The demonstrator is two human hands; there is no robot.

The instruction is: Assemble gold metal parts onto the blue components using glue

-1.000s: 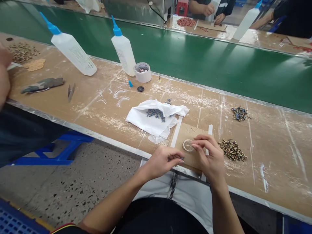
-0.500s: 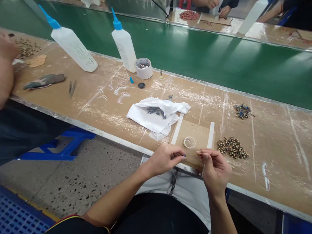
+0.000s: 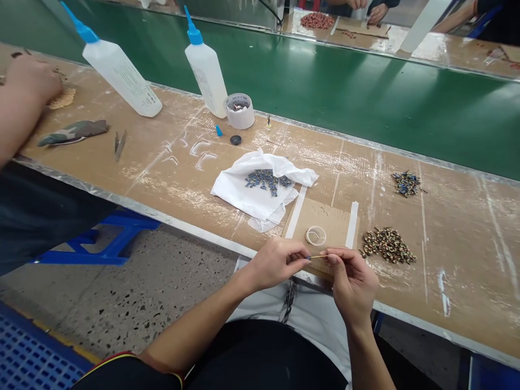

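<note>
Between thumb and fingers my left hand (image 3: pixel 280 262) pinches a tiny blue part (image 3: pixel 309 258). My right hand (image 3: pixel 353 279) is closed on a thin wooden toothpick (image 3: pixel 319 257), whose tip reaches the blue part; whether they touch is hard to tell. Just beyond my hands a small clear round cup (image 3: pixel 316 236) stands on a cardboard piece (image 3: pixel 325 214) edged with white tape. A white cloth (image 3: pixel 235 187) behind it holds a heap of small blue parts (image 3: pixel 268 180). Right of my right hand lies a pile of small dark and gold parts (image 3: pixel 388 245).
Further back are a smaller pile of parts (image 3: pixel 407 183), a tape roll (image 3: pixel 239 111), a black cap (image 3: pixel 235 140) and two blue-nozzled bottles (image 3: pixel 207 76) (image 3: pixel 122 78). Tweezers (image 3: pixel 119 145) lie left. A co-worker's arm (image 3: pixel 24 103) reaches in at far left. A green belt (image 3: pixel 325 81) runs behind.
My right hand has moved slightly left, bringing the toothpick to the blue part. The cloth sits more open, showing more blue parts. The co-worker's hand at left has moved right.
</note>
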